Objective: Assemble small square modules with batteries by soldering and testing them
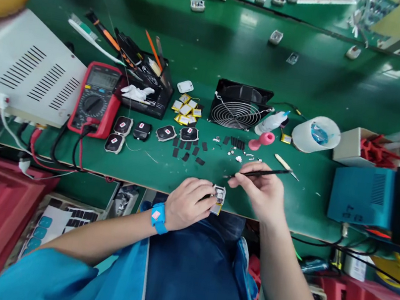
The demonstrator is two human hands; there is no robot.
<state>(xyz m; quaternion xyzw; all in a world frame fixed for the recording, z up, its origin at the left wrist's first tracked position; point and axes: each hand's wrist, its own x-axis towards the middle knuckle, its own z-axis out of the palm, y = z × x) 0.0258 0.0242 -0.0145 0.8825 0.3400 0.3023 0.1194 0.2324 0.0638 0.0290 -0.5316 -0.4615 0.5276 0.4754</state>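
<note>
My left hand [192, 204], with a blue strap at the wrist, grips a small opened electronic device [219, 194] at the bench's front edge. A circuit board shows in its pale frame, and a yellow-edged battery [216, 208] sticks out below it. Between the thumb and fingers of my right hand [263, 189] is a pair of black tweezers [267, 172]. Their tips point left, a little above and apart from the device. Small loose parts [239, 159] lie on the green bench just beyond the tips.
Black pads [186, 157], several watch-like cases [166, 133] and yellow batteries [187, 110] lie to the left. A red multimeter [96, 99] stands farther left. Behind are a fan [240, 107], a squeeze bottle [271, 123] and a white tub [315, 134]; a teal box [362, 194] stands right.
</note>
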